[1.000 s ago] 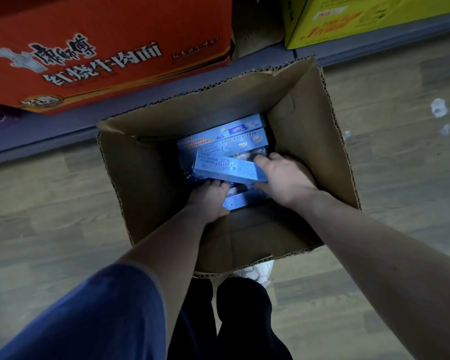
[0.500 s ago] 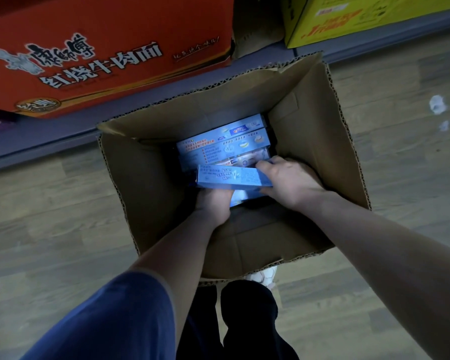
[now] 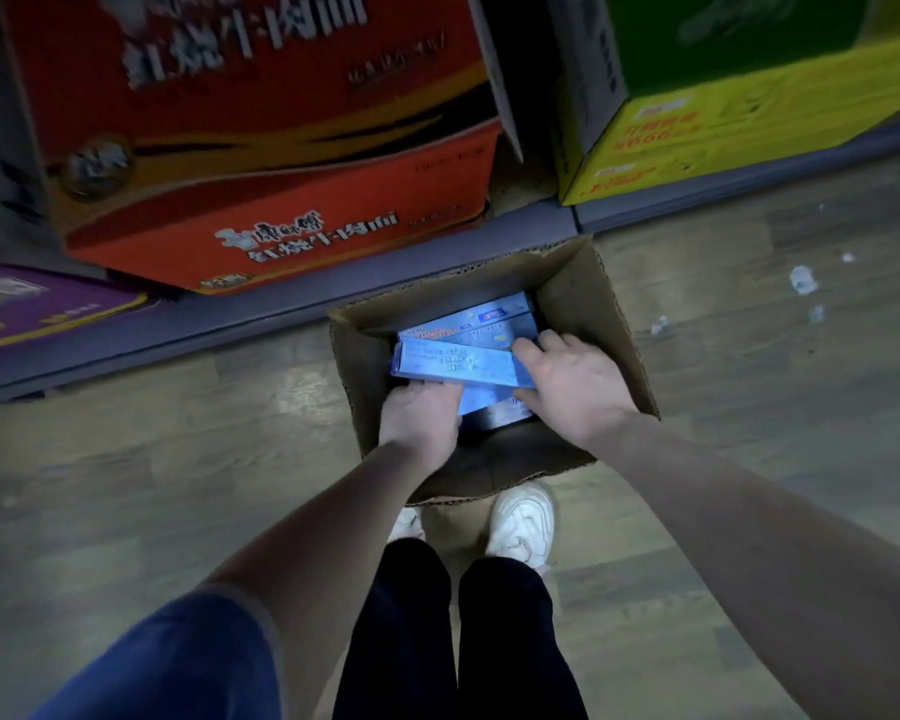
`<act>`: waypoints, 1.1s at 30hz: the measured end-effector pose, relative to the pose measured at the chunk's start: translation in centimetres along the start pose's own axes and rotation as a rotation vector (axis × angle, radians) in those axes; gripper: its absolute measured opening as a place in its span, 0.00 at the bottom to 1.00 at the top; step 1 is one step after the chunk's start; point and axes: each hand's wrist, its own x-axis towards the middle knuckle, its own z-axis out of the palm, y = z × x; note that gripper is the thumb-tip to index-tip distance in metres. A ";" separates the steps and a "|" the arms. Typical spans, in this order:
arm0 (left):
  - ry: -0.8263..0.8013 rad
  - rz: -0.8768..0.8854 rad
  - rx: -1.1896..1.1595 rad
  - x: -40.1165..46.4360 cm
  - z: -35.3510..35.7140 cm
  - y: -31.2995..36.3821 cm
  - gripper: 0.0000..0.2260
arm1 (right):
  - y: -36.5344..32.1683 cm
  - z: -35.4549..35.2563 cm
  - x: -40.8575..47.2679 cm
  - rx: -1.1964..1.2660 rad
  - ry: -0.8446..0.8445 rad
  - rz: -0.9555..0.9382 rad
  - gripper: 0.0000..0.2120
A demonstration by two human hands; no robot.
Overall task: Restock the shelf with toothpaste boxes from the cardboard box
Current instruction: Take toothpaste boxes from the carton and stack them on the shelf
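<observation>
While I bend over the cardboard box (image 3: 601,324) on the floor, both my hands are down inside it gathering toothpaste boxes. My right hand (image 3: 575,387) curls round the right end of the top toothpaste box (image 3: 463,362), thumb on its far edge and fingers tucked under it. My left hand (image 3: 421,415) grips from the near side, its fingers hidden beneath the same bundle, so I cannot tell how many boxes it really has. More blue toothpaste boxes (image 3: 481,320) lie stacked at the far side of the carton, and at least one more shows under the lifted one. Judging by this, the restocking is only at the pickup step: nothing I hold has left the carton, and several boxes wait inside. Beyond it, the bottom shelf (image 3: 281,314) carries a big red noodle carton (image 3: 261,142) and a yellow carton (image 3: 739,122) to the right; where the toothpaste belongs is out of view.
</observation>
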 end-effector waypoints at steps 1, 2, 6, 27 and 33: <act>0.032 0.002 0.000 -0.6 -1.3 -0.2 0.12 | -0.2 -1.1 -0.6 0.010 0.018 0.003 0.21; 0.056 0.001 0.004 -1.3 -2.7 -0.4 0.13 | -0.3 -2.3 -1.1 0.020 0.044 -0.003 0.20; 0.093 0.005 0.046 -4.4 -8.0 -1.0 0.15 | -0.9 -7.6 -4.0 0.012 0.114 -0.040 0.20; 0.474 0.031 -0.020 -22.3 -31.1 -5.2 0.21 | -3.7 -30.3 -19.0 -0.104 0.515 -0.166 0.25; 0.529 0.030 0.004 -27.0 -36.3 -5.5 0.23 | -5.3 -36.2 -22.4 -0.099 0.619 -0.232 0.24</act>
